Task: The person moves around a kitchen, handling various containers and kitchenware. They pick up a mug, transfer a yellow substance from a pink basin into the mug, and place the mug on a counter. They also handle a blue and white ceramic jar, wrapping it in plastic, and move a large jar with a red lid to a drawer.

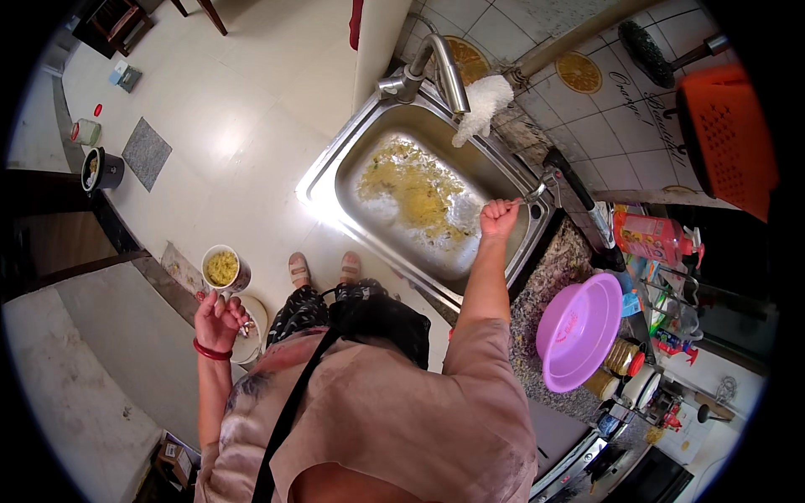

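Observation:
My right hand (500, 218) is closed in a fist at the right end of the steel sink (323, 180). From it, a thin metal piece leads to a small metal tap (541, 186) at the sink's corner. Wet yellow scraps (415, 189) are spread over the sink bottom. My left hand (218, 324), with a red bracelet, is held out to the left, its fingers curled at the base of a cup (225, 268) filled with yellow bits. How firmly they hold the cup is partly hidden. A white bucket (257, 312) stands below that hand.
A curved faucet (449, 75) and a white cloth (485, 107) are at the sink's far side. On the speckled counter stand a purple basin (579, 331), jars and a red soap bottle (650, 237). An orange basket (729, 134) hangs right. A black pot (104, 170) sits far left.

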`<state>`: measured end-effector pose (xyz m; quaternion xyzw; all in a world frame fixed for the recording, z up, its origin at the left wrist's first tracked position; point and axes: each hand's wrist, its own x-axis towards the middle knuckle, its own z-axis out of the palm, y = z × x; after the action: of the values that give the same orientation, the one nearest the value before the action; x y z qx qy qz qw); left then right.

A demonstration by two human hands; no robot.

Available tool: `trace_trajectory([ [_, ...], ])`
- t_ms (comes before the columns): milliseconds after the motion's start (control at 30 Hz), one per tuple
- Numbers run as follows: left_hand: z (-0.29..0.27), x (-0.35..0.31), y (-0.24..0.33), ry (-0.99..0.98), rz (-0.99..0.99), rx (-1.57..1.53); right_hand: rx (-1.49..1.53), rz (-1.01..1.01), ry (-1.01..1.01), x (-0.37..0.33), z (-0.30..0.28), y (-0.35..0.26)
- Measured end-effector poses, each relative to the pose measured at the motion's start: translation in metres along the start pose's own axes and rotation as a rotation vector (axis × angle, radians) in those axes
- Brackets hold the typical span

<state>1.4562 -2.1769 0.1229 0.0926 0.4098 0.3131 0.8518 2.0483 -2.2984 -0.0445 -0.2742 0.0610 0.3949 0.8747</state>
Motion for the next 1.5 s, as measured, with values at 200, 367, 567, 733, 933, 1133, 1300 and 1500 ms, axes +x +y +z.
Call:
trace_trajectory([
  [200,0.006,0.004,0.0,0.015,0.001,-0.009,-0.157,0.019,0.23,0.014,0.019,-0.008],
  [367,0.009,0.007,0.001,0.026,0.009,-0.011,-0.555,0.15,0.129,0.033,0.027,-0.02],
  [567,0.019,0.007,0.001,0.034,0.014,-0.023,-1.684,0.384,-0.13,0.06,0.044,-0.012],
  [733,0.016,0.006,-0.004,-0.032,0.064,-0.054,-1.422,0.431,0.044,0.072,0.043,-0.027],
  [933,0.007,0.012,-0.003,-0.101,0.086,-0.003,-1.008,0.179,0.034,0.061,0.003,-0.058],
  [1133,0.002,0.021,-0.011,-0.186,0.083,-0.014,-0.501,0.129,0.036,-0.032,0.097,-0.014],
  [1300,0.011,0.025,-0.008,-0.151,0.126,0.053,-1.813,0.176,-0.324,-0.029,0.063,0.008],
  [1500,0.012,0.01,-0.003,-0.111,0.225,0.179,-1.524,0.422,-0.177,-0.065,0.157,0.016],
])
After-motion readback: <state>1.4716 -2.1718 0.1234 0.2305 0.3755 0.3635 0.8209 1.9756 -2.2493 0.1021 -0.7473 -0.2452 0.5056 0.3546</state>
